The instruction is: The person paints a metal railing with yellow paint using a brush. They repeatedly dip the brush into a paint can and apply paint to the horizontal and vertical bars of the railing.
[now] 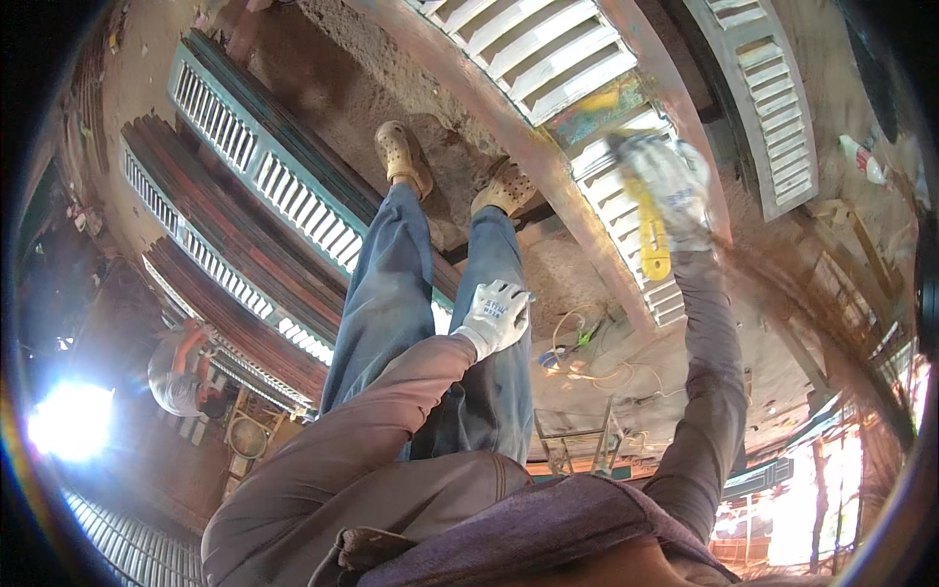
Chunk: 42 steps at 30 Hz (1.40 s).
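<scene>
A white work glove covers my right hand (677, 181), which is closed around a yellow-handled tool (652, 230). The handle has a hole near its end; motion blur and the hand obscure the tool's head, so its kind does not show. Beneath it lies a louvred shutter panel (599, 166) with white slats and a worn, brownish frame. Patches of yellow and green colour mark its cross rail (592, 110). My left hand (497, 315), also gloved in white, rests on my thigh with loosely bent fingers, holding nothing visible.
Stacks of louvred shutters (264, 171) stand at the left, beside my legs. Another grey shutter (768, 108) is at the far right. A thin cable (616, 374) trails over the floor near my right knee. Another person (181, 367) is at the far left.
</scene>
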{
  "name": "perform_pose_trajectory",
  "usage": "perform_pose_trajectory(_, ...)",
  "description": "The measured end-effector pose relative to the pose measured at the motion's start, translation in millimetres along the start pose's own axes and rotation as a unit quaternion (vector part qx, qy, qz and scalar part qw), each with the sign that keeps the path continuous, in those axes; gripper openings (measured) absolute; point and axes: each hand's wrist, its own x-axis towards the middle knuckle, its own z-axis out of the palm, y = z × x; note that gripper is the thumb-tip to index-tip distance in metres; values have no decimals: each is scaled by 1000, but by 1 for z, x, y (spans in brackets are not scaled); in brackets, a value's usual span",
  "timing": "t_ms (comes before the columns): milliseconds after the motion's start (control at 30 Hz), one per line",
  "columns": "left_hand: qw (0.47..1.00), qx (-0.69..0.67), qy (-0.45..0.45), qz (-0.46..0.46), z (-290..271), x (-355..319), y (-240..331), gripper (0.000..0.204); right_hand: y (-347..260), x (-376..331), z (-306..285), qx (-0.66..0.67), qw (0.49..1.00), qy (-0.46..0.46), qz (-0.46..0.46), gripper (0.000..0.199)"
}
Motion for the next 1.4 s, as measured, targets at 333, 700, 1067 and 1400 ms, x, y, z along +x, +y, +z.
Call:
perform_pose_trajectory(333,1000,17,3,-11,-8,-8,-2,20,-1,26,39,-54,994,-32,92,33)
perform_pose_trajectory(700,999,27,-29,-6,-14,-6,-5,23,-71,9,14,43,990,-126,47,27)
perform_pose_trajectory(1067,1000,0,-7,11,-9,-12,-8,18,-89,2,53,229,962,-43,142,30)
perform_pose_trajectory(1400,999,40,-7,35,-12,-11,-14,23,-39,10,36,-42,998,-18,52,25)
